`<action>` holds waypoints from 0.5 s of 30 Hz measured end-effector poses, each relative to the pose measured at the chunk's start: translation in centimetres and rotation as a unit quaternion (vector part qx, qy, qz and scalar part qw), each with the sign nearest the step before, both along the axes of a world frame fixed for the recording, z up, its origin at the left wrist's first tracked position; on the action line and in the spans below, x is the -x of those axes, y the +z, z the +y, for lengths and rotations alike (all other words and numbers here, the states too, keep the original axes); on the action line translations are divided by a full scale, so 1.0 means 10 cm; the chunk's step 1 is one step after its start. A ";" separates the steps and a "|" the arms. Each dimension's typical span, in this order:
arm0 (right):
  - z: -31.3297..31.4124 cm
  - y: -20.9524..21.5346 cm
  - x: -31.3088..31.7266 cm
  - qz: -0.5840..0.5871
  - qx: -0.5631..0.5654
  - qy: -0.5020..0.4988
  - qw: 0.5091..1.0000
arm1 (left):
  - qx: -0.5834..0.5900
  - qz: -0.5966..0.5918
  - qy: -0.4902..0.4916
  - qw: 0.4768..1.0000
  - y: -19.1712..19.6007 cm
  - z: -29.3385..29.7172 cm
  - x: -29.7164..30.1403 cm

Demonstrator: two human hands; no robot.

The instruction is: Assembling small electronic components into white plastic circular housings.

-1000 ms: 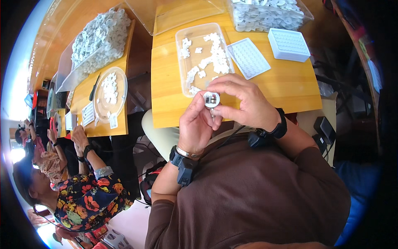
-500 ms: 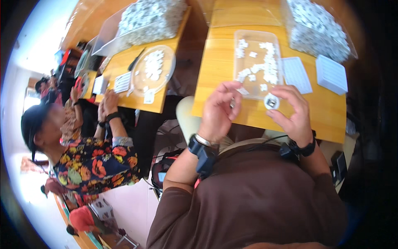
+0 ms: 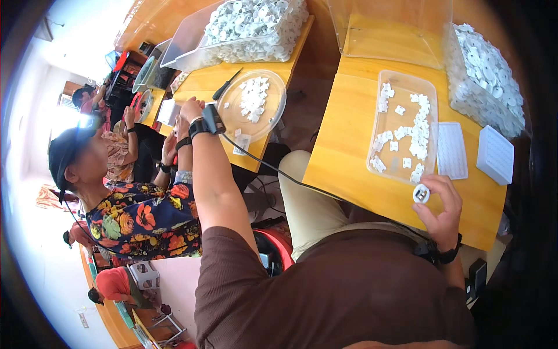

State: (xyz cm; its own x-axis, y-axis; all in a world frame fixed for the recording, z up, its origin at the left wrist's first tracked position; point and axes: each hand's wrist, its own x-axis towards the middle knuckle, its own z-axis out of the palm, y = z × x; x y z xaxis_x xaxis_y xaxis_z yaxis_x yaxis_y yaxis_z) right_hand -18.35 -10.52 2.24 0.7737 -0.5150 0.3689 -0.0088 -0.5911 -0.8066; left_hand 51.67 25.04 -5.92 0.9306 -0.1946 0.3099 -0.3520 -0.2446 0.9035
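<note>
My right hand (image 3: 444, 212) pinches a round white plastic piece (image 3: 421, 193) between thumb and fingertips. Small metal and dark parts show in the piece's centre. It is held just beyond the near end of a clear shallow tray (image 3: 372, 139) with small white plastic parts (image 3: 419, 131) inside. My left arm stretches far out to the left. At its end my left hand (image 3: 190, 109) has its fingers curled together beside the co-worker's hands (image 3: 170, 150); what they hold, if anything, is hidden.
White slotted blocks (image 3: 495, 156) and a flat white sheet (image 3: 451, 150) lie right of the tray. A clear bin of white discs (image 3: 485, 81) stands behind them. On the left table are a round tray (image 3: 278, 104), a screwdriver (image 3: 226, 84) and another full bin (image 3: 256, 29). A cable (image 3: 279, 170) trails from my left wrist.
My left hand has left the spot by the clear tray and swung far left toward the co-worker. My right hand still holds the round white piece. The view has shifted left.
</note>
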 end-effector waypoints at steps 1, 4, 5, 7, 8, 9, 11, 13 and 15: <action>0.00 -0.01 0.00 0.018 0.001 -0.011 1.000 | -0.142 -0.027 0.057 0.988 -0.10 -0.25 -0.02; 0.06 0.00 -0.01 0.028 -0.004 -0.041 0.999 | -0.527 -0.125 0.214 0.813 0.00 -1.05 0.35; 0.06 -0.01 0.01 0.037 -0.005 -0.063 0.997 | -0.484 -0.069 0.235 0.840 0.22 -1.46 0.78; 0.01 -0.01 0.01 0.040 0.010 -0.044 0.998 | -0.527 -0.053 0.241 0.813 0.34 -1.29 0.88; -0.02 -0.02 0.01 0.040 0.007 -0.041 0.998 | -0.542 -0.062 0.241 0.803 0.33 -1.19 0.83; -0.03 -0.01 0.01 0.044 0.005 -0.041 0.998 | -0.544 -0.050 0.251 0.799 0.37 -1.19 0.86; -0.03 -0.02 0.03 0.052 -0.001 -0.047 0.998 | -0.571 -0.053 0.241 0.783 0.43 -1.28 0.96; -0.02 -0.01 0.06 0.058 -0.019 -0.057 0.997 | -0.566 -0.049 0.241 0.786 0.43 -1.39 1.03; -0.02 0.05 0.04 0.039 0.008 -0.043 0.998 | -0.634 -0.110 0.207 0.737 0.30 -0.98 0.62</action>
State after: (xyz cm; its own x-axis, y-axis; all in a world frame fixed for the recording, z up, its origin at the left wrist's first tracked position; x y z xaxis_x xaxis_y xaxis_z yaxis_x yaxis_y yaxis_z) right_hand -18.80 -10.76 2.70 0.7543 -0.5749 0.3171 -0.1225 -0.5977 -0.7923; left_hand 45.51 15.22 -2.96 0.9457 -0.1724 0.2756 -0.1153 -0.9706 -0.2114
